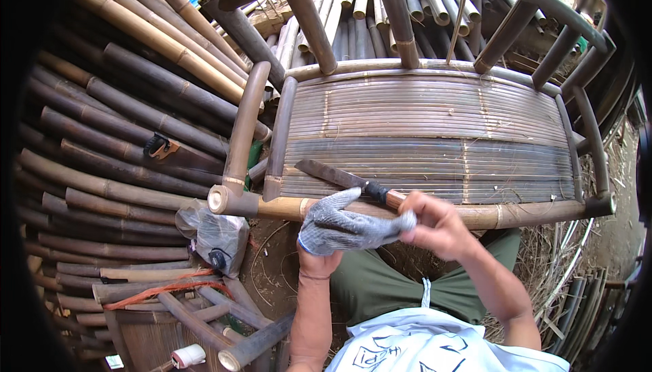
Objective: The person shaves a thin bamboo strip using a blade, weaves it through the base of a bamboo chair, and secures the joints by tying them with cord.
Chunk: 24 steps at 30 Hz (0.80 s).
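Note:
My left hand (343, 226) wears a grey knit glove (326, 233) with a blue cuff edge. Its thumb points up and its fingers stretch out to the right. My bare right hand (438, 226) pinches the glove at its fingertips. Just beyond both hands, a machete (329, 173) with a dark blade and a wooden handle lies across the front of a bamboo bench (435, 110). The handle's end is partly hidden behind my right hand. The bench has a slatted seat, a curved back rail and a thick front pole (499, 216).
Dark bamboo poles (163, 86) are stacked along the left, with an orange-and-black tool (161, 148) on them. A clear plastic bag (221, 243), orange strap (163, 290) and white roll (188, 356) sit at lower left. Bamboo scraps (550, 270) litter the ground at right.

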Motion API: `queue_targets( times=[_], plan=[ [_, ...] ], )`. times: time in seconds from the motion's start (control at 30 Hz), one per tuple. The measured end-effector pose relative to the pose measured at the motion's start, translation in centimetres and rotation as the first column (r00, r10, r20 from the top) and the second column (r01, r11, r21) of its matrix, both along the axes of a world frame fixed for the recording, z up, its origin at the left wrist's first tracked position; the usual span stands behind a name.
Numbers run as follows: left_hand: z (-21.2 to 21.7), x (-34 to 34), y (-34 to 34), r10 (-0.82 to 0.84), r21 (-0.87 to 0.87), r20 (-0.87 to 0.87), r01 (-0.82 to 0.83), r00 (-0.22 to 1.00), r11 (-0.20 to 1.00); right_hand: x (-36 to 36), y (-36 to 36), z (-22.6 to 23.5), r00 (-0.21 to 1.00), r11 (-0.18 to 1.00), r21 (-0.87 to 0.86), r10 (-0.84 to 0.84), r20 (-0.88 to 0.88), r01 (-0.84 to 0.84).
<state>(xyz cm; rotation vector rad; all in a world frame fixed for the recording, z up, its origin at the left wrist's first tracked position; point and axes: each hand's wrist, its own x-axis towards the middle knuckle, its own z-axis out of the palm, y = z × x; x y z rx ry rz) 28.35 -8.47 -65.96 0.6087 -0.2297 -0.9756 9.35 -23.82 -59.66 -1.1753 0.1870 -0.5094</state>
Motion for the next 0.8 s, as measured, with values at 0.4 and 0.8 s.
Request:
queue_targets(
  times=[0.4, 0.8],
  plan=[
    [1.5, -6.9, -3.5, -0.151, -0.09, -0.099, 0.142, 0.984, 0.986, -4.5, 2.3, 0.7, 0.942, 0.673, -0.734, -0.297, -0.156, 0.091],
    [1.5, -8.7, -2.7, 0.095, 0.212, 0.091, -0.112, 0.991, 0.971, -3.5, 3.2, -0.6, 0.918, 0.235, -0.958, -0.393, 0.059, 0.162]
  ],
)
